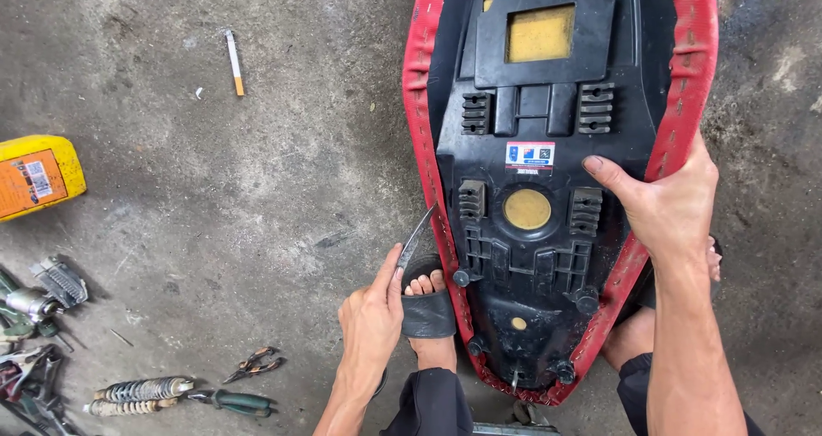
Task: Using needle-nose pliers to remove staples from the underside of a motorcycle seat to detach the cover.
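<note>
I hold the thin grey metal blade (417,231) pinched in my left hand (372,316), tip at the left edge of the upturned black plastic, red-vinyl-trimmed motorcycle seat (531,231) on the concrete floor (257,188), my right hand (672,205) clamped on its right edge (best I pry shallowly, away from my foot (428,316)).

Left hand (370,316) fingers curled closed; right hand (672,205) spread flat, gripping.

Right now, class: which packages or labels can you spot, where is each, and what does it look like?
Yellow container: left edge of the floor, boxy, with an orange rectangular label.
Sticker: middle of the upturned seat's black base, beside the right hand; small rectangle, white with blue and red patches.
</note>
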